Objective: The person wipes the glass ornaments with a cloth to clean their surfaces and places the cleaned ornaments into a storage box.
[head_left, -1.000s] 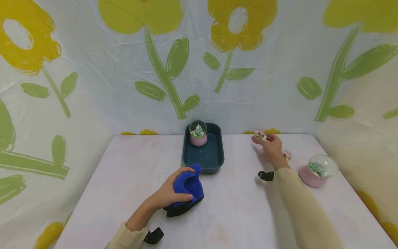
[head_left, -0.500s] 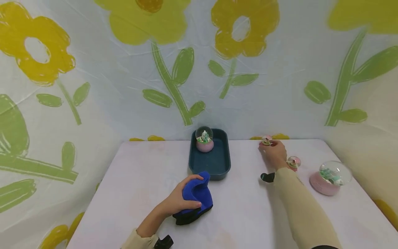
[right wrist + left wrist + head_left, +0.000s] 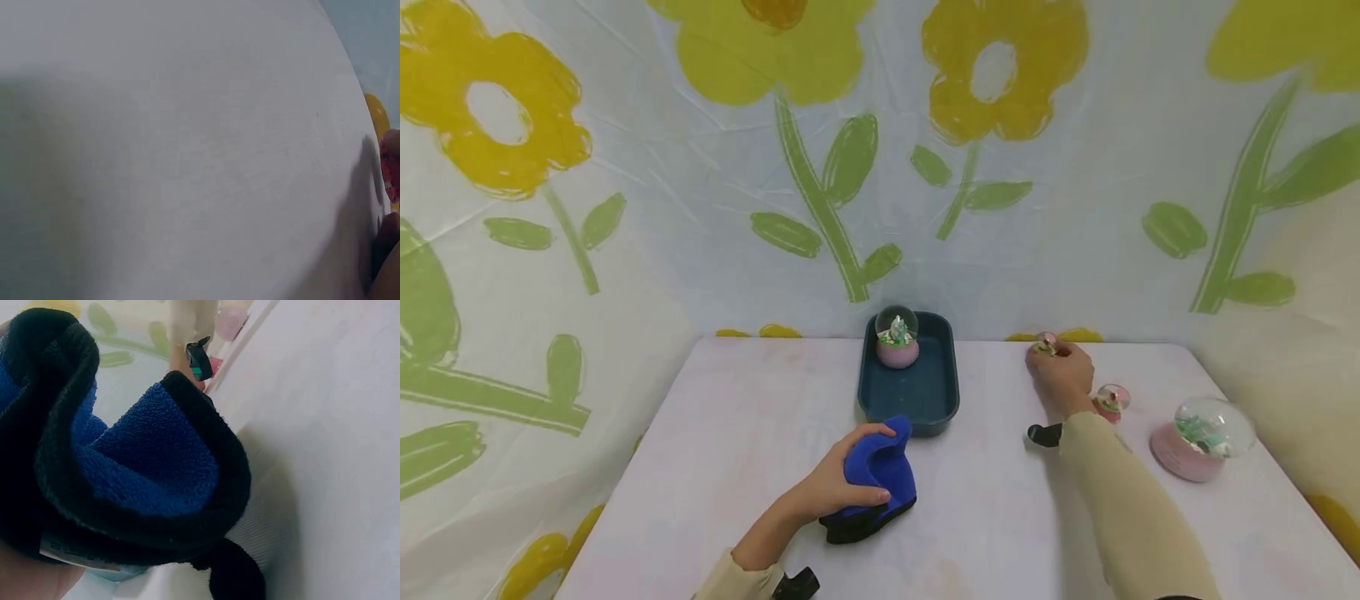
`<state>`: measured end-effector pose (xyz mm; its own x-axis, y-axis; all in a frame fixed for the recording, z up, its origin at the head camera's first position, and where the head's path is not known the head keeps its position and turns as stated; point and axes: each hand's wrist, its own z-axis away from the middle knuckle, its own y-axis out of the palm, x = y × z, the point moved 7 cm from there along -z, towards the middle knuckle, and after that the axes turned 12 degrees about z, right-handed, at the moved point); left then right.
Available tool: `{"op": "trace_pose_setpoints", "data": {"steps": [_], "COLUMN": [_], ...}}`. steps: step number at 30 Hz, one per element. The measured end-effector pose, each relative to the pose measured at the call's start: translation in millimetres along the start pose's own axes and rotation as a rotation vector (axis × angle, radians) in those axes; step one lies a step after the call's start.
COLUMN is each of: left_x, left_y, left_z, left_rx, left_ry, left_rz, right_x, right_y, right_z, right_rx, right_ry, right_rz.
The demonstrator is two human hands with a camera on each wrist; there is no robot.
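My left hand (image 3: 838,483) grips a folded blue cloth (image 3: 891,471) with thick black edging, in front of the tray. In the left wrist view the cloth (image 3: 162,456) curls open, showing its towelling face. Near the table's back edge, my right hand (image 3: 1063,377) pinches a small snow globe (image 3: 1046,342) with a pinkish-red base. Part of that base (image 3: 391,169) shows at the right side of the right wrist view, between the fingertips. Whether the globe touches the table cannot be told.
A dark teal tray (image 3: 910,400) at the back middle holds a pink-based snow globe (image 3: 897,337). Beside the right wrist stands another small snow globe (image 3: 1112,400). A large pink-based snow globe (image 3: 1202,437) is farther right. Flowered cloth (image 3: 700,167) hangs behind the table.
My right hand has closed in on the small snow globe, its fingers now around the base. The head view has shifted a little. My left hand keeps its grip on the cloth.
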<state>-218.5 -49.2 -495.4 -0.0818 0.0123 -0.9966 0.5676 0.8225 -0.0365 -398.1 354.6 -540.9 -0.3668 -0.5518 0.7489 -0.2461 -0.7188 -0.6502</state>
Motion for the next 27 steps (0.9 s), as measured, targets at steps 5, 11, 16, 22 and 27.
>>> {"op": "trace_pose_setpoints", "data": {"steps": [5, 11, 16, 22, 27], "left_x": [2.5, -3.6, -2.7, -12.8, -20.5], "left_y": [3.9, -1.2, -2.1, -3.8, -5.9], "left_z": [2.0, 0.6, 4.4, 3.1, 2.6], "left_rx": [0.016, -0.02, -0.021, -0.035, -0.043], "left_ry": [-0.021, -0.01, -0.017, 0.005, 0.03], "left_rz": [-0.008, -0.01, 0.014, 0.001, 0.011], "right_x": [6.2, 43.0, 69.8, 97.2, 114.0], "right_y": [-9.0, -23.0, -27.8, -47.7, -54.2], "right_z": [6.7, 12.3, 28.2, 57.5, 95.2], "right_rx": [-0.075, -0.127, -0.119, -0.169, -0.117], "right_ry": [-0.04, -0.137, -0.209, -0.319, -0.409], "right_rz": [-0.093, -0.15, -0.272, -0.373, -0.4]}}
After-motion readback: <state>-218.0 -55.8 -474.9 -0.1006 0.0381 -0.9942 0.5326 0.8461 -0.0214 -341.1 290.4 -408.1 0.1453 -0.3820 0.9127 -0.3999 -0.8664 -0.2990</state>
